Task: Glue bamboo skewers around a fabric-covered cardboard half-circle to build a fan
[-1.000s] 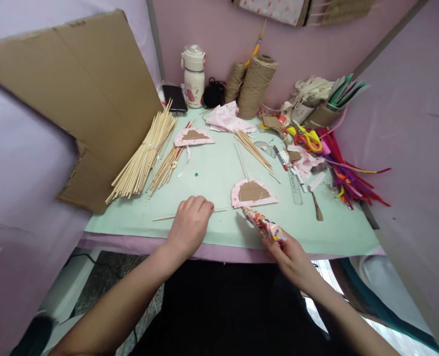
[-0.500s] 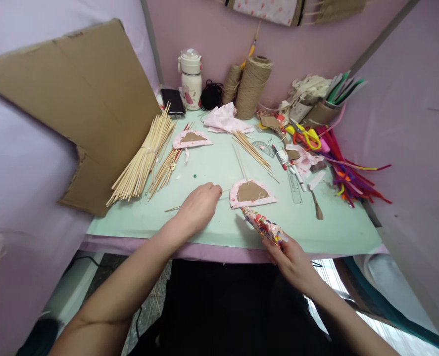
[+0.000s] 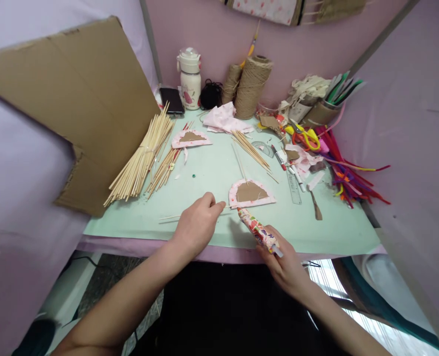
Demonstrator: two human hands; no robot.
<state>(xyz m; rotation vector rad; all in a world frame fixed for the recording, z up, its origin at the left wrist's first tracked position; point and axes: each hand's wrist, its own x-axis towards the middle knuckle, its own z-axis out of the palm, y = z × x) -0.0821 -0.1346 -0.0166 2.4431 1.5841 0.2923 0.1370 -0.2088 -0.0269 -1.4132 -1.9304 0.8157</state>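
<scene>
Between thumb and fingers my left hand (image 3: 199,220) pinches a thin wooden skewer (image 3: 170,217), which points right toward the lower left edge of a half-round cardboard piece (image 3: 252,193) edged with pink-patterned cloth. My right hand (image 3: 284,257) grips a hot glue gun (image 3: 258,229) wrapped in colourful patterned material. Its nozzle is at the skewer's tip, just below the cloth edge; whether they touch I cannot tell. Another skewer (image 3: 240,165) lies with its lower end on the half-round piece. A second half-round piece (image 3: 192,138) lies farther back, left of centre.
Skewer bundles (image 3: 141,158) lie at left beside a large cardboard sheet (image 3: 93,99). Along the back stand a white bottle (image 3: 190,79) and twine spools (image 3: 254,86). Scissors (image 3: 304,136), a ruler (image 3: 294,187) and pipe cleaners (image 3: 347,173) are at right.
My left hand has shifted slightly down and right, bringing the skewer below the half-round piece. The glue gun has moved a little left, its nozzle now near the skewer's tip.
</scene>
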